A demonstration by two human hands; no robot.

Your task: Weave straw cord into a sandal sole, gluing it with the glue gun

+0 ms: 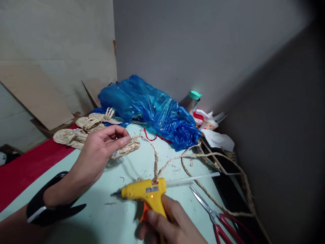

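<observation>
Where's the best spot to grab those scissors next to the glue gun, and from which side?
I'd grip the scissors by the red handles, coming from the near right. The handles lie toward the person's side, while the slim metal blades point away and leftward, so that approach should keep fingers off the tips.

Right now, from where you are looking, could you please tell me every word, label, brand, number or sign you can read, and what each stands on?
No text can be read with certainty.
Label on the yellow glue gun: too small and blurred to read.
Printed marks on the patterned cup: too small to tell whether they include words.
</observation>
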